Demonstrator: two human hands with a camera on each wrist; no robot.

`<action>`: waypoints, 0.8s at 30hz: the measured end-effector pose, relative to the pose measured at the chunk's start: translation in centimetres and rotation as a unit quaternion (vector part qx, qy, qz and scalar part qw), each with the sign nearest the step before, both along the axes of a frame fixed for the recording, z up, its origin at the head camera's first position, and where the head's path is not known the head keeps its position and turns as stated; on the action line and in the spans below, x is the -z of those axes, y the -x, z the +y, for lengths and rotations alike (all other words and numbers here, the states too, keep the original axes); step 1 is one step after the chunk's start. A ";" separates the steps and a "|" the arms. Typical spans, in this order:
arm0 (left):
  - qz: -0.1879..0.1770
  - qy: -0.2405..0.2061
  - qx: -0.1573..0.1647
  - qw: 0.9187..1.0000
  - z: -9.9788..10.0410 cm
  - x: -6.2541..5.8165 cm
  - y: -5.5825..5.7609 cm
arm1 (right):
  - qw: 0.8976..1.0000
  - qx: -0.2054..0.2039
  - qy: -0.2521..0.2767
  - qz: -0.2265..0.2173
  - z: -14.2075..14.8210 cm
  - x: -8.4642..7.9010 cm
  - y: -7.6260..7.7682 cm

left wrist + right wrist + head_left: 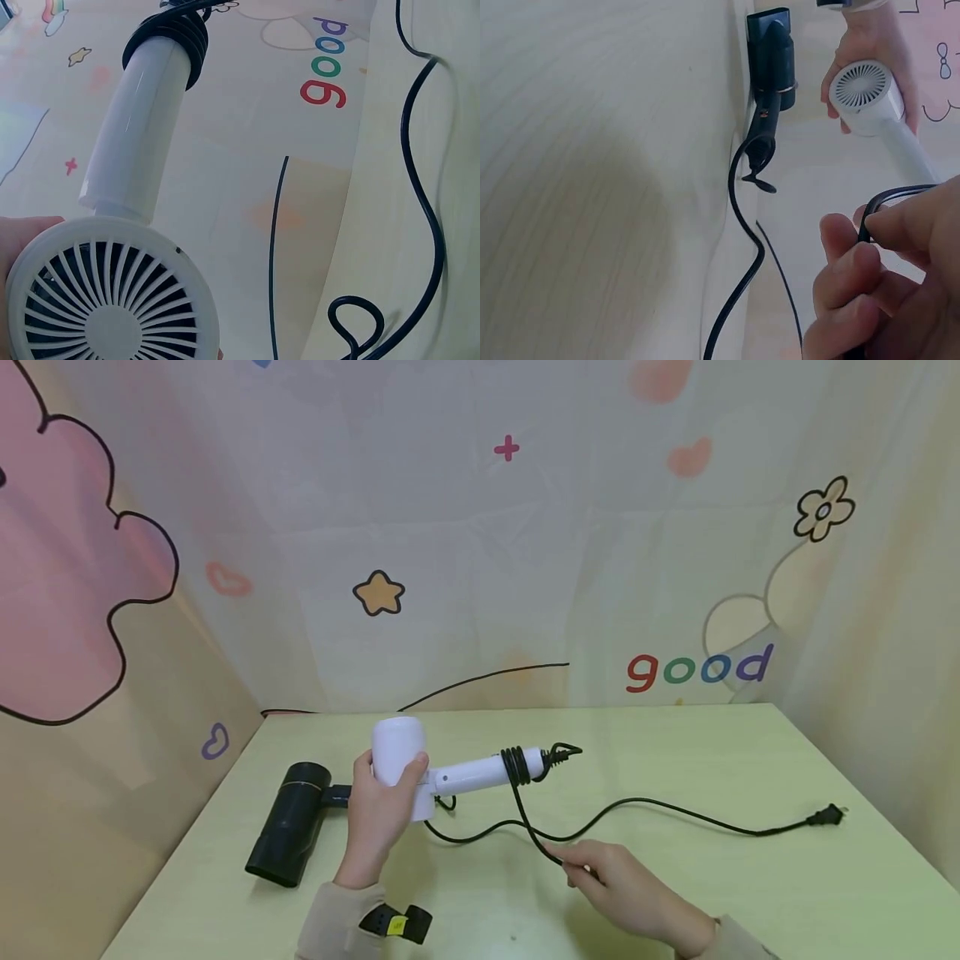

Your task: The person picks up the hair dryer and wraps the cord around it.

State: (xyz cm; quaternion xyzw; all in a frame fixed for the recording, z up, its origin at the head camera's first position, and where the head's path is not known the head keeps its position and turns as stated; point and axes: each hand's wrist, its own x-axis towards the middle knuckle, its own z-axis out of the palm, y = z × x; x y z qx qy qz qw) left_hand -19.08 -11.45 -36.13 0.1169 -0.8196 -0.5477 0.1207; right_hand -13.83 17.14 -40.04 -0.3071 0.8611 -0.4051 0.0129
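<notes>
My left hand [381,806] grips a white hair dryer [399,752] by its barrel, above the table. Its handle points right, and black cord [515,767] is wound in several turns near the handle's end. From these turns the cord runs down to my right hand [618,885], which pinches it between thumb and fingers. In the left wrist view the round vented grille [112,334] of the white dryer faces the camera. Behind my left hand a black hair dryer [291,822] lies on the table, its handle partly hidden.
The black dryer's cord [637,799] snakes rightward over the pale table [750,902], ending in a plug [827,815] at the right. A printed curtain [480,568] stands behind the table. A black strap [396,923] is around my left sleeve.
</notes>
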 end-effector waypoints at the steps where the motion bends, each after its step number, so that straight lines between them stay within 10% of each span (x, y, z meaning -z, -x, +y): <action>1: -0.001 -0.005 0.002 1.000 0.0 0.0 0.0 | 1.000 0.000 -0.003 0.000 0.0 0.1 0.2; 11: -0.007 -0.062 0.040 0.997 -0.1 0.1 -0.1 | 0.998 0.024 0.000 -0.056 0.5 0.2 1.9; 24: -0.021 -0.097 0.090 0.991 0.2 -0.4 -1.2 | 0.970 0.164 0.024 -0.180 0.2 0.0 3.0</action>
